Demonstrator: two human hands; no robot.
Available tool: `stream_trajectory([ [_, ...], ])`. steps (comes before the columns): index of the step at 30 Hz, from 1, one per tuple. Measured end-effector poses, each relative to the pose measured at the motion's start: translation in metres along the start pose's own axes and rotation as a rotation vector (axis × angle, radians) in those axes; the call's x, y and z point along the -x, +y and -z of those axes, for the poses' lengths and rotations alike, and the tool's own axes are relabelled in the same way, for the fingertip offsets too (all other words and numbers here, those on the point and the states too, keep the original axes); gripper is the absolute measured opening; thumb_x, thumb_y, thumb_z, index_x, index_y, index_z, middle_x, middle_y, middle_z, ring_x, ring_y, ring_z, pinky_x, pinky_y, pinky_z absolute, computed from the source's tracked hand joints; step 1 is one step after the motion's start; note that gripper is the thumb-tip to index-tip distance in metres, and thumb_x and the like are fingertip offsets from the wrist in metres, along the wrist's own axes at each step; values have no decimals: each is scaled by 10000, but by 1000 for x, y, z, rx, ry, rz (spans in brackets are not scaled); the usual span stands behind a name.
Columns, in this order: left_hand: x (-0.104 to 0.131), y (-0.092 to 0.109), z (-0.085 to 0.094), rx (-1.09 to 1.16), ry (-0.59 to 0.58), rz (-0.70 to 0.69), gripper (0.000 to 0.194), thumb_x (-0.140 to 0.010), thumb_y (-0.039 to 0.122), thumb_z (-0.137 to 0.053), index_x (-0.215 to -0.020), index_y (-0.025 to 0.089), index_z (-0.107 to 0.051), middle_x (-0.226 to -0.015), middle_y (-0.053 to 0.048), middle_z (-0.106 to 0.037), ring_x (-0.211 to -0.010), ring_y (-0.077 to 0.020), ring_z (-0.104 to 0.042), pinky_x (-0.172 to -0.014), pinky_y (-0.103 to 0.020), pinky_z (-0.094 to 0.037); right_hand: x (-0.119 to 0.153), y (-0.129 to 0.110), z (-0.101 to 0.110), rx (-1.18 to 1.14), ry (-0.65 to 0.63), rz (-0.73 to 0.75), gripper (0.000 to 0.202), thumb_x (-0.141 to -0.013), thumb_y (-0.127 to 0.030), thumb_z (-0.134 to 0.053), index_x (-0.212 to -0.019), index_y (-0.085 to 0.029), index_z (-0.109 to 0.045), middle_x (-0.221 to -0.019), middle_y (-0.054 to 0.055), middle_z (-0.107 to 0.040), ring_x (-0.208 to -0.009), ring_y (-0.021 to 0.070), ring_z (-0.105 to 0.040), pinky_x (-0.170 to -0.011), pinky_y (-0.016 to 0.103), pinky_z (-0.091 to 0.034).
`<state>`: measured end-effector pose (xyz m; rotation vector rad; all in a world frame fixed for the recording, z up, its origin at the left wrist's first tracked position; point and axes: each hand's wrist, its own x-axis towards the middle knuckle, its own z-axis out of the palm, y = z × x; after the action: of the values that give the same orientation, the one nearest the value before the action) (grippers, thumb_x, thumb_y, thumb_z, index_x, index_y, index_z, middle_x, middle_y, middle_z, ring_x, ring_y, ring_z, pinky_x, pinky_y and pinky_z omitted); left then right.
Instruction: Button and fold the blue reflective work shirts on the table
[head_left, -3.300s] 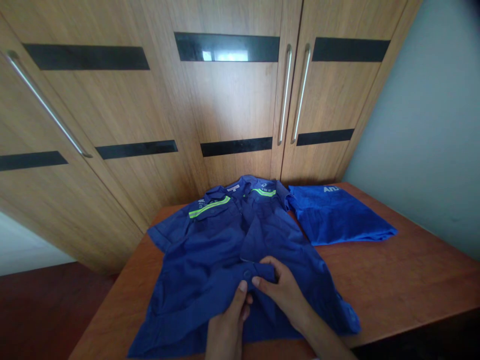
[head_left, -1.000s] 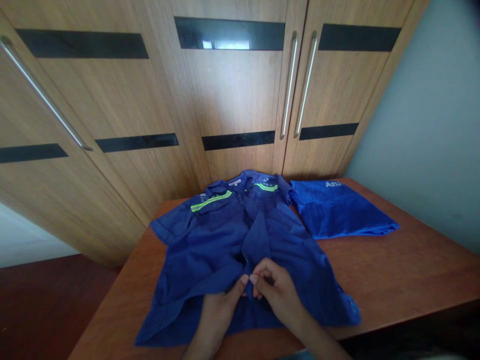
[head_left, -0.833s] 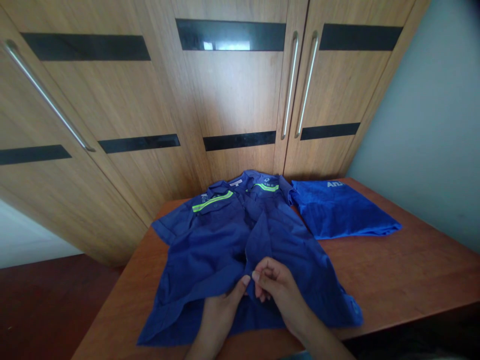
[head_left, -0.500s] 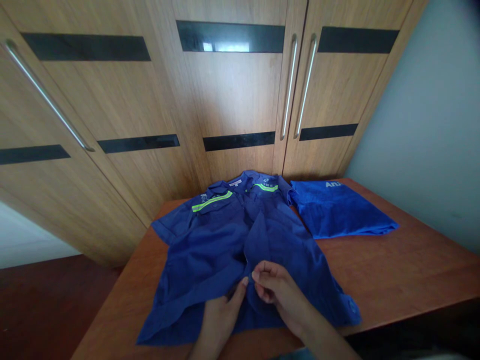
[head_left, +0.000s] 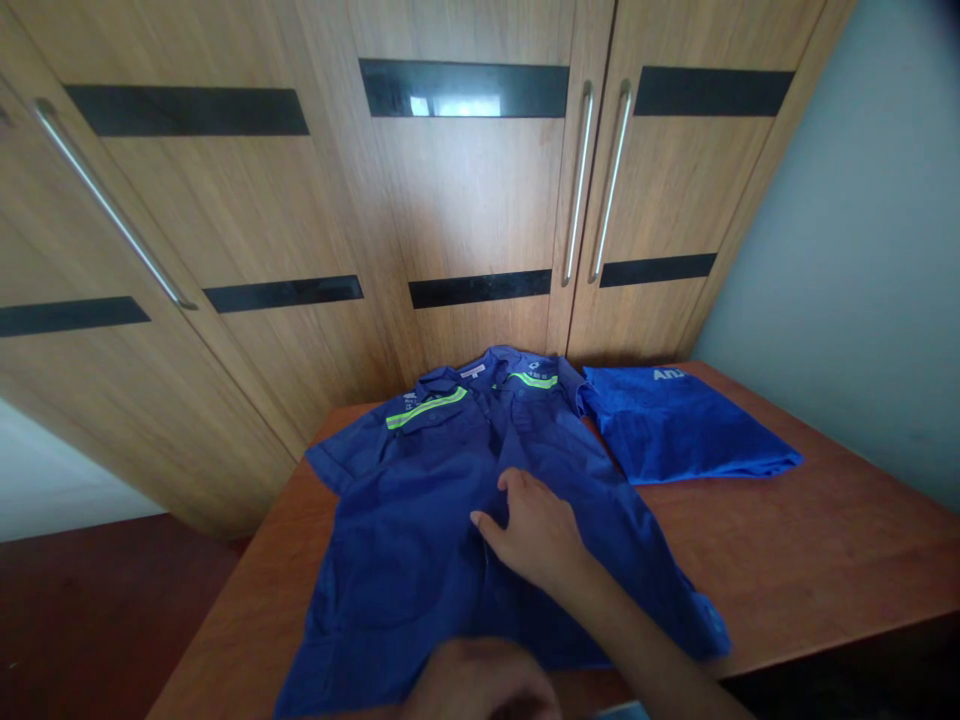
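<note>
Shirt [head_left: 405, 530], creased blue cloth, neon-striped

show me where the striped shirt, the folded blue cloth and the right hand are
Striped shirt [head_left: 431, 510], head view: on its front
Folded blue cloth [head_left: 682, 430], head view: middle of its top face
Right hand [head_left: 541, 528], head view: back of the hand
</note>
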<state>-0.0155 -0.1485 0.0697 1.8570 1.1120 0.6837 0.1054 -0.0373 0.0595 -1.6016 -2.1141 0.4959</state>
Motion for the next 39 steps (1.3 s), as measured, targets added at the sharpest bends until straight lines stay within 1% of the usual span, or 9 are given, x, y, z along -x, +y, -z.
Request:
stream_trajectory([
  [2, -19, 17, 23, -109, 210, -5, 193, -818, 229, -542, -708, 235, -700, -629, 1, -662, -559, -144, -582, -526, -213, -395, -8, -4, -5, 81, -61, -9, 376, -800, -375, -617, -1105, -168, -543, -1035, 145, -665, -949, 296, -632, -710, 346, -419],
  [5, -57, 11, 52, -317, 319, 35, 197, -834, 188, -488, -772, 217, -673, -710, -11, -664, -653, -162, -598, -615, -231, -410, -17, 8, -10, 101, -133, -16, 383, -778, -202, -577, -1158, -177, -530, -967, 118, -696, -868, 269, -662, -663, 315, -396],
  [10, -94, -47, 62, -503, 146, 112, 219, -690, 42, -513, -763, 198, -649, -763, -21, -644, -715, -172, -600, -660, -242, -398, -15, 38, -20, -88, -97, -39, 273, -745, -99, -535, -974, -228, -608, -792, 7, -697, -777, 181, -656, -625, 251, -348],
  [13, -90, -69, 60, -367, 97, 147, 253, -674, 35, -503, -827, 189, -633, -761, -9, -637, -681, -154, -590, -635, -230, -401, -11, 44, -27, -151, -45, -26, 196, -773, -120, -527, -899, -232, -628, -770, -8, -687, -762, 161, -641, -630, 241, -351],
  [18, -80, -82, 64, 52, 73, 218, 244, -754, 182, -537, -985, 163, -615, -687, 22, -617, -628, -134, -557, -577, -211, -377, -11, 44, -29, -231, -27, -18, 100, -831, -231, -553, -904, -232, -622, -718, -17, -669, -689, 149, -619, -608, 235, -355],
  [22, -82, -80, 67, 324, 82, 286, 242, -734, 285, -635, -923, 135, -651, -737, 1, -642, -676, -127, -560, -639, -217, -385, -11, 41, -24, -306, -34, -35, 253, -896, -431, -521, -822, -214, -626, -700, 3, -659, -672, 151, -606, -591, 238, -350],
  [26, -86, -69, 63, 485, 134, 257, 213, -736, 318, -682, -849, 138, -680, -785, -16, -675, -735, -137, -582, -714, -229, -403, -11, 31, -21, -315, -89, -43, 359, -855, -550, -557, -882, -205, -651, -746, 22, -666, -710, 167, -606, -604, 252, -361],
  [32, -85, -64, 67, 520, 342, 191, 189, -743, 298, -697, -858, 151, -672, -789, -5, -657, -735, -133, -571, -680, -210, -401, -16, 34, -24, -801, -172, 4, 349, -732, -259, -672, -1068, -176, -623, -811, 7, -651, -729, 149, -592, -666, 256, -436],
  [39, -81, -70, 81, 324, 434, 121, 184, -824, 280, -541, -917, 169, -655, -824, -13, -630, -759, -160, -562, -688, -239, -410, -6, 48, -25, -1397, -55, -219, 175, -732, -292, -691, -881, -203, -664, -756, -24, -618, -666, 127, -540, -632, 235, -412],
])
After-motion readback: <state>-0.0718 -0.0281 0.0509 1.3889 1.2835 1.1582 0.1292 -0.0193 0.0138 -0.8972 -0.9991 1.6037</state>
